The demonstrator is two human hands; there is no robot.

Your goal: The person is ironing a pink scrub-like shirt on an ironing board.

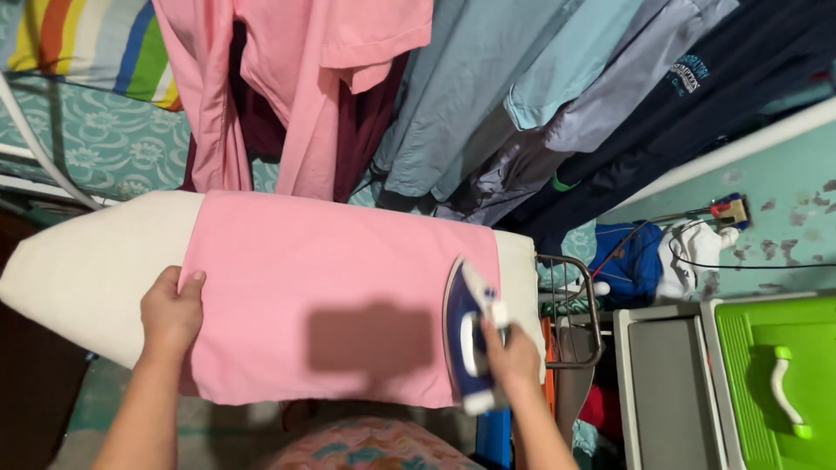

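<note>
A pink garment (331, 287) lies flat across a cream ironing board (87, 270). My left hand (171, 312) rests on the garment's left edge, fingers pressed down on the fabric. My right hand (512, 357) grips the handle of a blue and white iron (466, 326), which sits flat on the right part of the pink cloth, its tip pointing away from me.
Pink, light blue, grey and navy shirts (488, 87) hang behind the board. A wire iron rest (575, 305) sticks out at the board's right end. A grey bin (666, 392) and a green lidded box (775, 383) stand at right. A striped cloth (87, 43) lies upper left.
</note>
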